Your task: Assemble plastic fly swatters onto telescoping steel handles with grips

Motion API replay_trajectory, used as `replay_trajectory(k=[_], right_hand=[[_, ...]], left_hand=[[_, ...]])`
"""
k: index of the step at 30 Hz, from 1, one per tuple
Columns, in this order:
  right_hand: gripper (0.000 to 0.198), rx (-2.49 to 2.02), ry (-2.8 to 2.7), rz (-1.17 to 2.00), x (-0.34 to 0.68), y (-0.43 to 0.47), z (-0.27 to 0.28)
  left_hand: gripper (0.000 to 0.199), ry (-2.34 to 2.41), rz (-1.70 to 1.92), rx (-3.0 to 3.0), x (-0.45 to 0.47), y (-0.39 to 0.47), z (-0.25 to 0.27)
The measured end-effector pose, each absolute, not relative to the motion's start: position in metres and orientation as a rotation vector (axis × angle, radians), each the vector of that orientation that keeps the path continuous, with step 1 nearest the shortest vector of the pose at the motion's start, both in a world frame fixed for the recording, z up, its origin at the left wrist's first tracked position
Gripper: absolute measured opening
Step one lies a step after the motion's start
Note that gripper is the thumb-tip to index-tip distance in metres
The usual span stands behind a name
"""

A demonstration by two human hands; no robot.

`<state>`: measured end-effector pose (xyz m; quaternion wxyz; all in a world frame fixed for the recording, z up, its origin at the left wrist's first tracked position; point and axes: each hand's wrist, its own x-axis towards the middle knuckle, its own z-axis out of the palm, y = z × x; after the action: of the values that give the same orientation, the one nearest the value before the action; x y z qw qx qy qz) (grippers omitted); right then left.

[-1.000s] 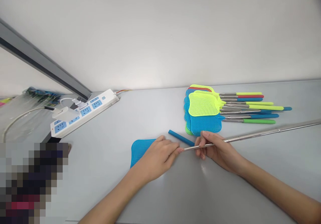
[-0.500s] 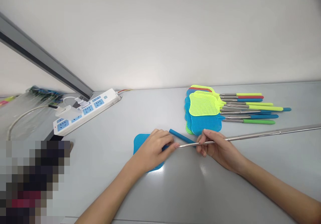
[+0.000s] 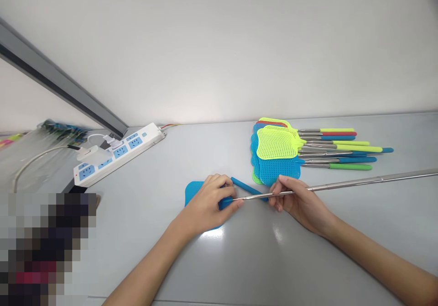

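Observation:
My left hand (image 3: 214,203) is closed over the neck of a blue fly swatter head (image 3: 193,192), which it partly hides. A long silver telescopic rod (image 3: 356,182) meets that neck by my left thumb and runs off the right edge of the view. My right hand (image 3: 292,194) pinches the rod a short way along between thumb and fingers. A loose blue handle sleeve (image 3: 247,186) lies on the table between the hands, its lower end behind the rod. Just beyond my right hand is a pile of fly swatters (image 3: 278,144) with yellow, blue, red and green parts.
A white power strip (image 3: 118,153) with plugs and cables lies at the left on the grey table (image 3: 137,233). Behind it is clear plastic packaging (image 3: 41,155). A wall (image 3: 219,50) closes off the back. The lower left corner is blurred out.
My left hand has shifted slightly to the right with the swatter head, and its fingers have lifted a little, so the blue neck at the rod's end shows. My right hand stays on the rod.

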<state>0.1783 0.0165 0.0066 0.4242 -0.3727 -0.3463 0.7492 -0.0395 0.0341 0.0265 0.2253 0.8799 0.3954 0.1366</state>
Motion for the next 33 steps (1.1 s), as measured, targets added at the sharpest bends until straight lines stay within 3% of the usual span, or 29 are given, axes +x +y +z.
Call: replay_trajectory(k=[33], right_hand=[[0.035,-0.923,-0.845,1.880,0.1790,0.0170,0.0029]], left_hand=[[0.023,1.053,0.307,2.439,-0.0409,0.0363,0.0249]])
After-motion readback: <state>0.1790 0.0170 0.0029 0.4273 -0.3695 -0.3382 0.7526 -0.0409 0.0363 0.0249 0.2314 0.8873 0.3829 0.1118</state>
